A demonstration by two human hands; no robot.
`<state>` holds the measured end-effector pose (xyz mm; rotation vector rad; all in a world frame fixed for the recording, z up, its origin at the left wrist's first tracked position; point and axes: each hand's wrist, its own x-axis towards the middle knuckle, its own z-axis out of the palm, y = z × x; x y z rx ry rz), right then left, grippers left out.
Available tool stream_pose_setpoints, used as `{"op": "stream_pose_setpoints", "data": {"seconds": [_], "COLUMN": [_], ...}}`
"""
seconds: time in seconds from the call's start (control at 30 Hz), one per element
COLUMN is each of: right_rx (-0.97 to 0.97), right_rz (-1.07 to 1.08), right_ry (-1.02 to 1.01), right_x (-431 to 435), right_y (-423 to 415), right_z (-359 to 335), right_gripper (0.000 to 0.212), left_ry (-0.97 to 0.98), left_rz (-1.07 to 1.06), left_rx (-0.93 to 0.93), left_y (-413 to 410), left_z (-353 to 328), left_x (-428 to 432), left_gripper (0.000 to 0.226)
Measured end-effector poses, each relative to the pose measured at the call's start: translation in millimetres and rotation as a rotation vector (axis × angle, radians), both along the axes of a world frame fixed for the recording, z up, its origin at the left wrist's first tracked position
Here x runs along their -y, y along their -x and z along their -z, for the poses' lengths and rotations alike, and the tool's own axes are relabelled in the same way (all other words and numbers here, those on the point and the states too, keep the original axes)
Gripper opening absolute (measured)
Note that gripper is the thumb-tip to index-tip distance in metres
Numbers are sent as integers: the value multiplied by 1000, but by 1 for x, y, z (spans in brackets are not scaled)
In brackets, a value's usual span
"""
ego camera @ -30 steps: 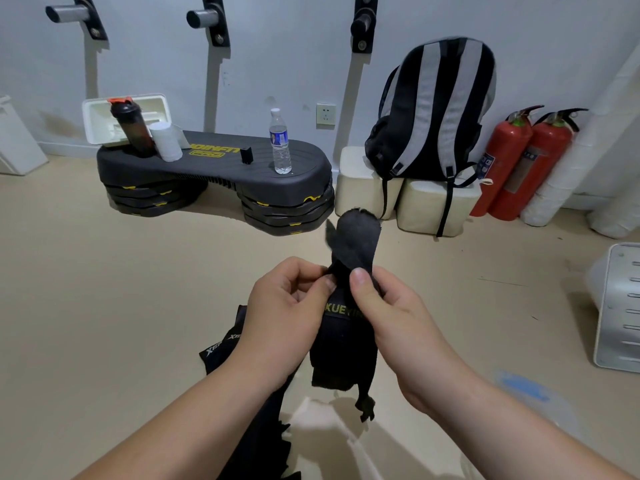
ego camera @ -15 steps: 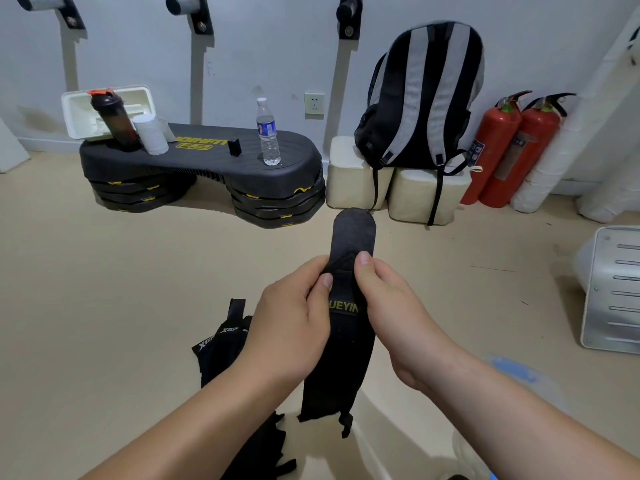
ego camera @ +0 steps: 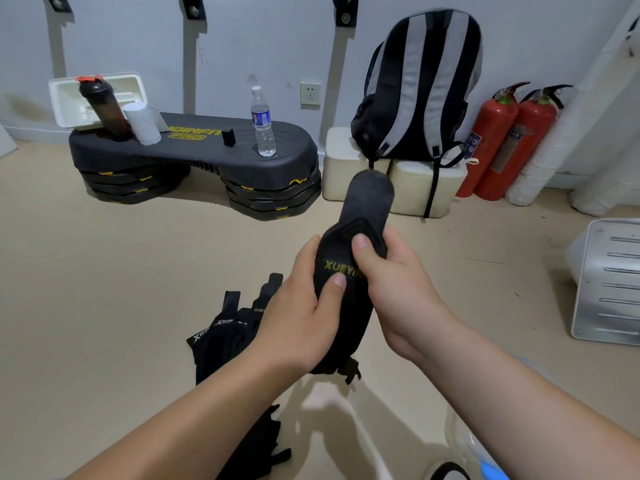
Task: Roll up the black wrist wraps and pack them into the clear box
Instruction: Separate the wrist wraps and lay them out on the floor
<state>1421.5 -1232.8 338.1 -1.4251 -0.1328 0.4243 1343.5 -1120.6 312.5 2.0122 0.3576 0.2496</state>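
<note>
My left hand (ego camera: 298,317) has slid its thumb lower on the black wrist wrap (ego camera: 353,323); my right hand (ego camera: 398,289) grasps it too, spare wraps (ego camera: 228,330) lying near-left.

Both forearms are bare as far as the lower edge shows them. The left hand (ego camera: 298,320) and the right hand (ego camera: 398,292) are bare too, with short, plain thumbnails.

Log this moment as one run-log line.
left hand: grips wrist wrap | right hand: grips it too | wrap state: unrolled | other wraps: on floor
</note>
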Motion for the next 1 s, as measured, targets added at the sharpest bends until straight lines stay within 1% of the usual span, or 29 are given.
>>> {"op": "stream_pose_setpoints", "data": {"seconds": [0.13,0.2,0.3,0.37,0.43,0.5,0.57,0.63,0.7,0.77,0.83,0.9,0.93,1.0], "right_rx": [-103,-171,-307,-388,-383,-327,-290,-273,-238,-199,-183,-205,-231,-313], "right_rz": [123,136,35,-80,-191,-221,-180,-109,12,158,288,375,386,348], "right_ry": [-101,-150,-161,-83,15,74,92,53,19,8,2,29,48,58], "right_x": [7,12,17,18,18,17,14,11,11,15,23,33,38,44], "right_y": [-21,-30,-35,-30,-22,-17,-14,-15,-19,-28,-37,-44,-46,-47], "right_z": [-10,-8,-3,0,4,5,4,3,2,1,4,12,17,26], "right_gripper": [15,15,28,30,27,23,22,27,29,28,25,22,21,22], "left_ry": [11,7,2,-13,-8,11,38,135,280,330,264,129,61,-26], "left_rz": [77,94,61,41,15,-10,-4,27,99,202,258,241,214,164], "left_rx": [-129,-134,-77,-53,-45,-51,-58,-82,-149,-257,-325,-341,-350,-363], "left_y": [-3,-2,-3,-4,-4,-4,-4,-4,-2,3,7,10,11,11], "left_z": [6,7,6,4,3,3,5,8,13,20,28,39,43,50], "left_x": [0,2,5,9,9,6,2,0,1,2,6,10,12,13], "left_gripper": [26,17,13,12,9,7,8,11,20,26,21,10,8,14]}}
